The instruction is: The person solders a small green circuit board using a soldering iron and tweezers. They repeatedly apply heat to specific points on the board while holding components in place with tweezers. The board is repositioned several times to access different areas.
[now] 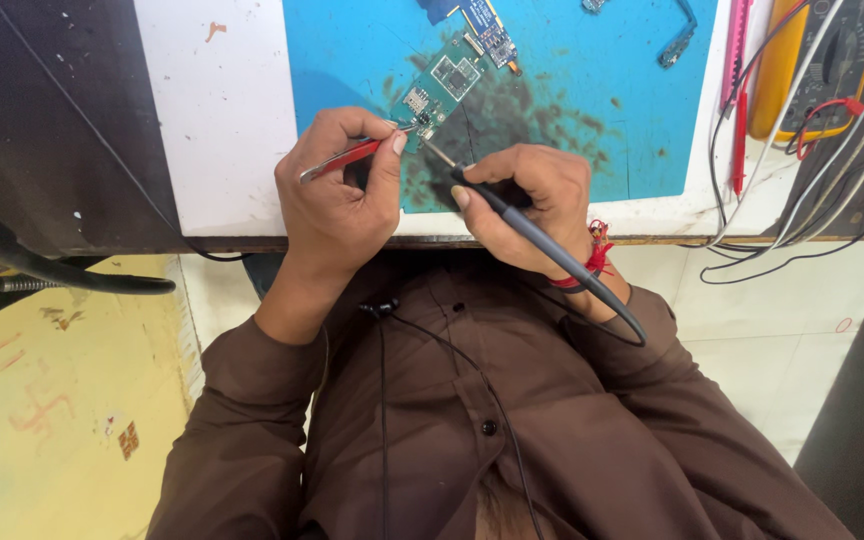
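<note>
Left hand [337, 195] pinches red tweezers [344, 158], right hand [532, 205] grips the iron [512, 215], both tips at the green board [439, 88] on the blue mat [572, 90]. Looks thin and fragile; best held by its edges.

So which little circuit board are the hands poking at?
The green circuit board on the dark, stained patch of the blue mat. Both tool tips meet at its lower end. The blue circuit board lies farther up, untouched.

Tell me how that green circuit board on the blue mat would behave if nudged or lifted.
The green circuit board looks thin and flat, so probably stiff and light. It lies loose on the blue mat, so a nudge would likely slide it. Its exposed small parts suggest it is fragile.
</note>
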